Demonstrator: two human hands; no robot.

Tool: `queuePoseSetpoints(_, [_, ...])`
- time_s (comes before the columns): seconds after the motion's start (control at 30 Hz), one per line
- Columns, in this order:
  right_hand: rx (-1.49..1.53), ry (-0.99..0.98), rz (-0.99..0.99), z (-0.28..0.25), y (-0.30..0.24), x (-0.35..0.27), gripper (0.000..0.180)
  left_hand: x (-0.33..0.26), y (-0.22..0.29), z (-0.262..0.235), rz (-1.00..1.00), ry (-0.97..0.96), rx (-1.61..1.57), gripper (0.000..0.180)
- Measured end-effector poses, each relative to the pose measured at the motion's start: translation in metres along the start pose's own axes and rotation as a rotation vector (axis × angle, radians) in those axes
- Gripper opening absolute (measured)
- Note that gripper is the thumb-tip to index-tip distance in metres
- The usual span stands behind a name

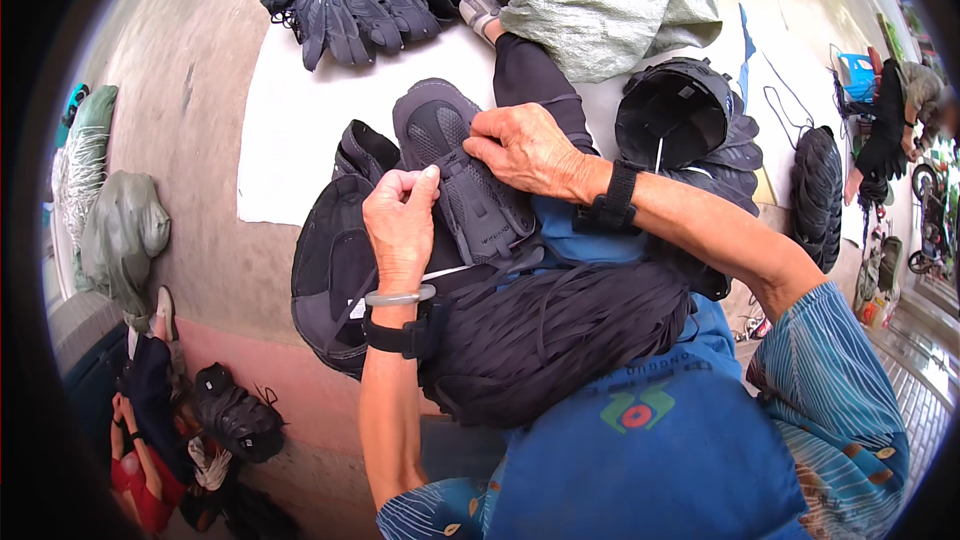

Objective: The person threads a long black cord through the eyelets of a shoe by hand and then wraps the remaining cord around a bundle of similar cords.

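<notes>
A dark grey shoe upper (pixel 484 205) with mesh and strap loops lies over my lap, toe end pointing away. My left hand (pixel 400 225) is at its left edge, thumb and forefinger pinched together; what they hold, if anything, is too small to make out. Across the tongue area my right hand (pixel 525 148) is closed, its fingertips pinching at the upper. Left of these, another black upper (pixel 330 265) hangs open beside my left wrist. A thick bundle of black laces (pixel 560 335) rests on my lap, above the blue apron (pixel 650 460).
Black uppers (pixel 370 20) lie heaped on a white sheet (pixel 285 130) ahead, beside a pale green sack (pixel 610 5). More stacked uppers (pixel 690 125) stand to the right. Other people sit at lower left (pixel 140 470) and far right (pixel 915 105).
</notes>
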State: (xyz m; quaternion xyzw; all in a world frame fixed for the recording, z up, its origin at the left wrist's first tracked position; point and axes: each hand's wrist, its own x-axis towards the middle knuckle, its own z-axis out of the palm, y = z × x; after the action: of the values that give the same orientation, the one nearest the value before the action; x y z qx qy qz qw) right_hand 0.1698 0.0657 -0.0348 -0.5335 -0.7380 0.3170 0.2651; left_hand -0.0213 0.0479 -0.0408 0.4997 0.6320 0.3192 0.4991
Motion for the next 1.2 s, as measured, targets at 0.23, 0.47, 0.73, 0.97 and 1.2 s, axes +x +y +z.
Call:
queuePoseSetpoints(0.23, [0.024,0.025,0.051,0.002,0.001,-0.005,0.024,0.0,-0.011,-0.001,-0.121,0.017,-0.202,0.02])
queuePoseSetpoints(0.47, [0.148,0.03,0.122,-0.005,0.002,-0.009,0.023,-0.01,-0.014,-0.008,-0.071,-0.021,-0.258,0.018])
queuePoseSetpoints(0.73, [-0.249,0.006,-0.16,-0.023,-0.016,-0.034,0.047,-0.027,0.005,0.008,0.276,0.094,0.164,0.021])
queuePoseSetpoints(0.97, [-0.551,-0.026,-0.003,-0.002,-0.038,-0.047,0.06,-0.021,0.01,0.026,0.396,0.107,0.412,0.029])
queuePoseSetpoints(1.2, [-0.228,0.074,-0.086,-0.004,-0.014,-0.045,0.03,-0.016,0.017,0.03,0.345,0.127,0.532,0.03])
